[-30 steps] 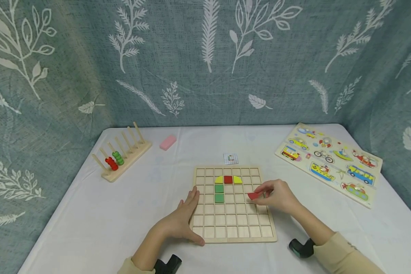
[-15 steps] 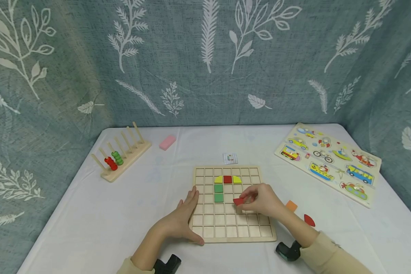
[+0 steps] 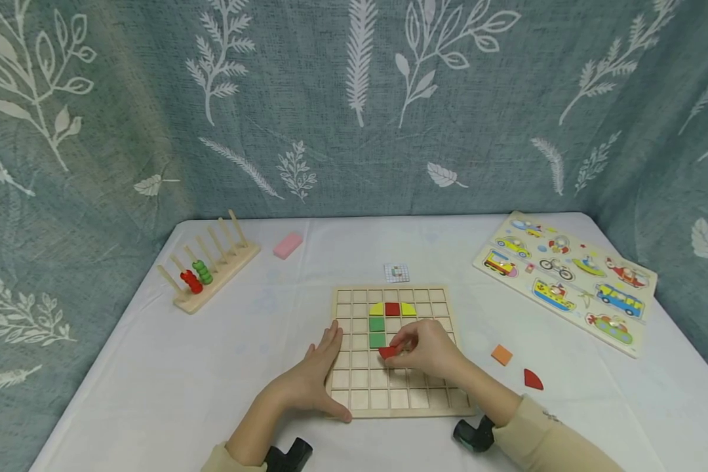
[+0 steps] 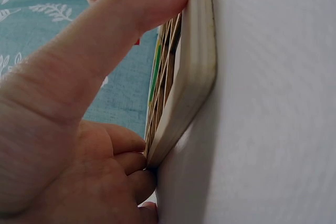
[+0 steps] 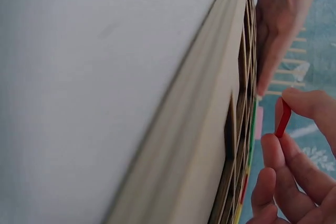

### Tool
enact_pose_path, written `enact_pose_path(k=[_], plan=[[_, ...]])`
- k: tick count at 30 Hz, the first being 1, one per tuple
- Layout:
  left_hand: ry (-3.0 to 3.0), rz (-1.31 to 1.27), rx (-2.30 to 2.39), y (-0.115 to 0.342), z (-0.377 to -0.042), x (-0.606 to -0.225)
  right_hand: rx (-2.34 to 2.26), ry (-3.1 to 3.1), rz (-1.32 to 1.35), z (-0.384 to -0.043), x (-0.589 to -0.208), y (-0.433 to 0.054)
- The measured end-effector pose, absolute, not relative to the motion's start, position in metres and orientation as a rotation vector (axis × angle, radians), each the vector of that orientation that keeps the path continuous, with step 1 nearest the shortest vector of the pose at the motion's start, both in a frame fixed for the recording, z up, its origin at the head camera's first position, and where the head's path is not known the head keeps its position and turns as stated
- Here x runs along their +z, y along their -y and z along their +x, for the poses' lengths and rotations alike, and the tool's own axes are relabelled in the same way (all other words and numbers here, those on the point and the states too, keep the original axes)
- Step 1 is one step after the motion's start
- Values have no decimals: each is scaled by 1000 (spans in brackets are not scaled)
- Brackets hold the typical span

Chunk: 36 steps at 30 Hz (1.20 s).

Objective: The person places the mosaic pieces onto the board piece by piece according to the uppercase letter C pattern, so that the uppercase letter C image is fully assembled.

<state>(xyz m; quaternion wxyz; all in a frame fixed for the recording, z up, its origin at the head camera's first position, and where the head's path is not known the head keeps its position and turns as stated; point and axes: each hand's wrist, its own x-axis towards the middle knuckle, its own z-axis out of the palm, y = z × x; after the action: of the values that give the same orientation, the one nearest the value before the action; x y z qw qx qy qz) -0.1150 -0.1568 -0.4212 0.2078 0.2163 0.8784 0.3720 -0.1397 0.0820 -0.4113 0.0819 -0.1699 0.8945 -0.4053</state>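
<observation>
My right hand (image 3: 426,349) pinches a red quarter-circle tile (image 3: 387,353) between thumb and fingertips. It holds the tile close over the gridded wooden board (image 3: 404,413), just below the lower green square tile (image 3: 377,340). In the right wrist view the red tile (image 5: 284,119) is seen edge-on. My left hand (image 3: 307,381) rests against the board's left side, fingers extended along the edge and thumb at the near left corner. Another green square (image 3: 377,324) lies in the grid. Above it, a red square (image 3: 392,309) sits between two yellow rounded tiles (image 3: 409,309).
Right of the board lie an orange square (image 3: 501,354) and another red quarter-circle (image 3: 533,379). Behind it is a small pattern card (image 3: 396,273). A peg rack (image 3: 224,275) with red and green beads and a pink block (image 3: 288,246) stand left; a vehicle puzzle (image 3: 566,282), right.
My right hand has moved left across the board with the red quarter-circle tile, from the right columns to below the green squares. The orange and red loose tiles came into view. My left hand stays put.
</observation>
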Motion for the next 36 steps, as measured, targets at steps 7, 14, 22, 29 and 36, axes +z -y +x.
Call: enact_pose_path(k=[7, 14, 22, 29, 36], plan=[[-2447, 597, 1036, 157, -115, -421, -1172, -2667, -543, -142, -413, -73], [-2437, 598, 1043, 157, -115, -421, -1148, -2674, -492, -143, -415, -68], [-2438, 602, 1035, 157, -115, -421, -1079, -2718, -433, -143, -414, -64], [-2443, 599, 1025, 157, -116, -422, -1034, -2743, -422, -142, -413, -60], [-2441, 595, 1018, 157, -116, -422, -1024, -2755, -414, -142, -413, -59]])
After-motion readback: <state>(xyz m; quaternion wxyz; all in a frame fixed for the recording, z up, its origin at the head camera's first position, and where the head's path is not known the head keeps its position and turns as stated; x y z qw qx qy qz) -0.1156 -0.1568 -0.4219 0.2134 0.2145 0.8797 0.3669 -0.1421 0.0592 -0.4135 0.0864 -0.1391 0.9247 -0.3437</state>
